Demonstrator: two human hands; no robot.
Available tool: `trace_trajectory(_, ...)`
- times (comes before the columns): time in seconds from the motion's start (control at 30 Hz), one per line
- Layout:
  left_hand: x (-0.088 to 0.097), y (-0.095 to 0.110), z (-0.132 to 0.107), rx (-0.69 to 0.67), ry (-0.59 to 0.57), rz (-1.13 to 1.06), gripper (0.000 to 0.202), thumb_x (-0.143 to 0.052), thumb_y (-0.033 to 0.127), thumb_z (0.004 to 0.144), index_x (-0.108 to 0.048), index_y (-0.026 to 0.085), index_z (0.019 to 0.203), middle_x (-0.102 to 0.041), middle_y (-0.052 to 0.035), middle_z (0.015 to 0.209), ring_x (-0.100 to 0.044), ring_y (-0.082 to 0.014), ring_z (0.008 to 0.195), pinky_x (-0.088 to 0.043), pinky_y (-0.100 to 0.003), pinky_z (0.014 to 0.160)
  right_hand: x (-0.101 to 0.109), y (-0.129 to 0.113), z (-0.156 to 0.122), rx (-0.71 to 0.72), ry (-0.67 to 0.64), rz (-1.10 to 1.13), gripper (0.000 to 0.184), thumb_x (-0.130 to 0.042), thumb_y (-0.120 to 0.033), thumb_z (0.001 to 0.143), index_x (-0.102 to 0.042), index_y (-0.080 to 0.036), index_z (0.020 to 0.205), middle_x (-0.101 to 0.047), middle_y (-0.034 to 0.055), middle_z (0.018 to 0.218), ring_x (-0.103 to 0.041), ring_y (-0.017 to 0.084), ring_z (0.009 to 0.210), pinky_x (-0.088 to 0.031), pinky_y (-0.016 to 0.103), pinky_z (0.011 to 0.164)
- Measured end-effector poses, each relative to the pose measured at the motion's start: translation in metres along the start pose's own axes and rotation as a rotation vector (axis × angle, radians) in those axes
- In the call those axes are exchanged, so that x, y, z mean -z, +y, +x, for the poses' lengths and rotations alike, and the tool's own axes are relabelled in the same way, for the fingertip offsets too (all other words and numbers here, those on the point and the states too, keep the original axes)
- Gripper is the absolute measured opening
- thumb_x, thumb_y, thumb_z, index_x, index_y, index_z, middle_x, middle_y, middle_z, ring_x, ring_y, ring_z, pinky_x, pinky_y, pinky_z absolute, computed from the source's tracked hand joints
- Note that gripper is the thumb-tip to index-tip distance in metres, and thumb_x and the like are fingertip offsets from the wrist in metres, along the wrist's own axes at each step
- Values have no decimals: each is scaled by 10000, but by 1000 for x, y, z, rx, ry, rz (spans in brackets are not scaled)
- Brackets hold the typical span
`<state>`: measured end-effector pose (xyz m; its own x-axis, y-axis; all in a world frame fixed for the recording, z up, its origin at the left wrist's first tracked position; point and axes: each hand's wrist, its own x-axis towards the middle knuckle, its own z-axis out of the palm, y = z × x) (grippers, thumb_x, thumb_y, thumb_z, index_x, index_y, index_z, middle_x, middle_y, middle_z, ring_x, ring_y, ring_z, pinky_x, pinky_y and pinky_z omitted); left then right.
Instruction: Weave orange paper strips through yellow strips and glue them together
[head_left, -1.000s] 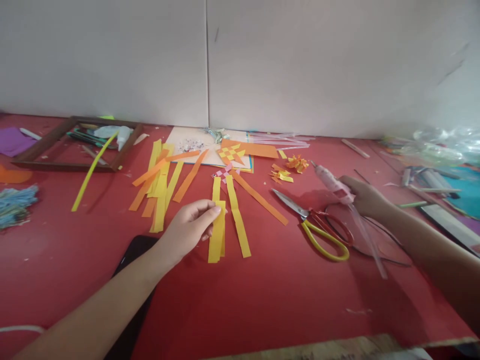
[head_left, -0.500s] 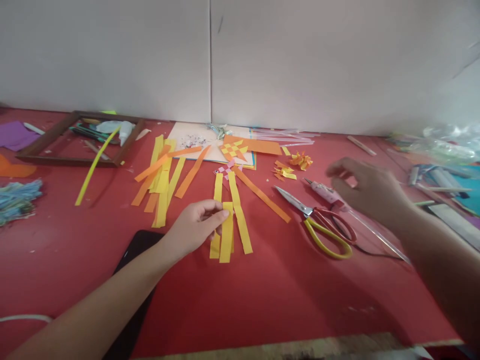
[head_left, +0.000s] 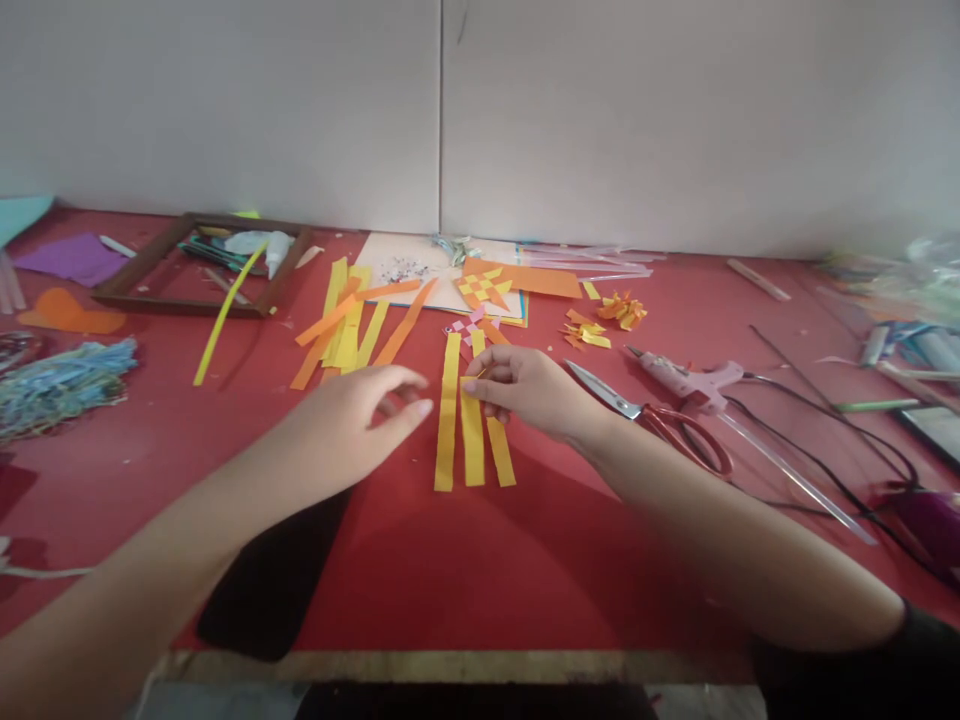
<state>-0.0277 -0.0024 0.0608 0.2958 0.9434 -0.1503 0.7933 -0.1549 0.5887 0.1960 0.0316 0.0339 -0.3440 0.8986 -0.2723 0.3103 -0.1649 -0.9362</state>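
Note:
In front of me three yellow paper strips hang side by side below a small pink-and-white woven paper piece (head_left: 471,322). My right hand (head_left: 525,390) pinches the top of the middle yellow paper strip (head_left: 472,445) between thumb and fingers. Just left of the left yellow strip (head_left: 445,430), my left hand (head_left: 367,415) hovers with thumb and fingers apart, holding nothing. The right yellow strip (head_left: 501,455) is partly hidden under my right hand. Behind lies an orange-and-yellow woven paper piece (head_left: 484,288).
Scissors (head_left: 607,390) with red handles and a pink glue gun (head_left: 690,382) with its cord lie at right. Loose yellow and orange strips (head_left: 405,320), a wooden frame (head_left: 180,300) and a bundle of blue yarn (head_left: 67,385) are at left. A dark phone-like slab (head_left: 270,585) lies near the front edge.
My left hand has let go of the yellow strip and moved left. My right hand has come in from the right and taken hold of it. The view has shifted slightly.

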Motion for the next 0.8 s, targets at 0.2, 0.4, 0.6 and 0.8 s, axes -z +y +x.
trace_trajectory(0.2,1,-39,-60,38,92,774,631,-483,511,802,-492,91,1274,-529,-226,1175,-552,-432,983,-494,-504,731,-3,16,-2,22,79,-230,245,-654,-476,782,-547,-271,864,-643,-37,698,-475,105,528,-358,274,495)
trace_trajectory(0.4,-18,-36,-69,90,65,839,552,-416,400,836,-434,99,1298,-430,-226,1265,-549,-371,916,-493,-441,640,-5,17,-2,49,88,-261,228,-631,-465,799,-542,-273,882,-653,-35,728,-512,117,574,-350,277,508)
trace_trajectory(0.6,-23,-39,-59,29,76,825,498,-414,363,819,-450,143,1265,-438,-211,1227,-525,-361,864,-479,-464,638,-3,13,-2,41,97,-319,192,-619,-415,815,-546,-246,870,-682,-19,748,-502,103,562,-343,263,501)
trace_trajectory(0.8,-27,-45,-58,-63,198,836,434,-456,338,793,-481,154,1185,-477,-193,1100,-528,-332,767,-467,-453,575,-4,11,2,40,98,-330,170,-631,-372,814,-558,-227,868,-682,-21,716,-505,95,544,-343,256,499)
